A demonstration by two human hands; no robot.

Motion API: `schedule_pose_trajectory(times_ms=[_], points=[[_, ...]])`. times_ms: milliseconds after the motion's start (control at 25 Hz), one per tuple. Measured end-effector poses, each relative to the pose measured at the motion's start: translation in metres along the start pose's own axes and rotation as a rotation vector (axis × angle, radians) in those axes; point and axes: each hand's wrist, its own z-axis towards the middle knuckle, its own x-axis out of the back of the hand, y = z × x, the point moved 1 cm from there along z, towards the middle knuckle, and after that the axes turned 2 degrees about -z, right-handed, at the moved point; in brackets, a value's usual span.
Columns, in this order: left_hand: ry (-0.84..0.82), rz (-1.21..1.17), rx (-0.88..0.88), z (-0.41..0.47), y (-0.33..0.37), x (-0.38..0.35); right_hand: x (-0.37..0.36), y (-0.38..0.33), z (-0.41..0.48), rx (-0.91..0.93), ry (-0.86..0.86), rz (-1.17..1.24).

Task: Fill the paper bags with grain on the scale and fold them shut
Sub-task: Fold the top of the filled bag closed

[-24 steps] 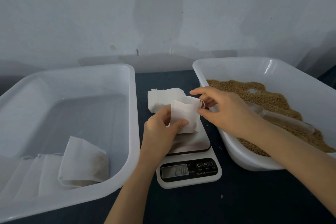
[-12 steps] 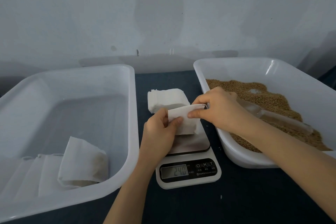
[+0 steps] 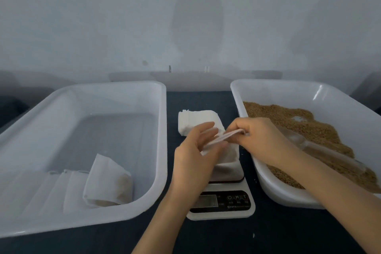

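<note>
White paper bag (image 3: 228,158) stands on the scale (image 3: 221,215).

Bag (image 3: 228,155) mouth apparently pinched flat now.

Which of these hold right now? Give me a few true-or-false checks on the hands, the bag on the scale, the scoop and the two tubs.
1. Both the left hand and the right hand hold the bag that sits on the scale. True.
2. The scoop is in the right hand. False: it lies on the grain in the right tub.
3. The left tub holds loose grain. False: it holds paper bags, and no loose grain shows there.
4. A stack of bags lies behind the scale, between the tubs. True.
</note>
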Motion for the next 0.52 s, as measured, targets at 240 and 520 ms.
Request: schedule_pose_trajectory(times_ms=[240, 520], points=[[-0.151, 0.633, -0.121, 0.024, 0.053, 0.004, 0.002, -0.001, 0.000, 0.078, -0.017, 0.029], [-0.489, 0.910, -0.140, 0.036, 0.075, 0.022, 0.005, -0.004, -0.006, 0.133, -0.033, 0.092]])
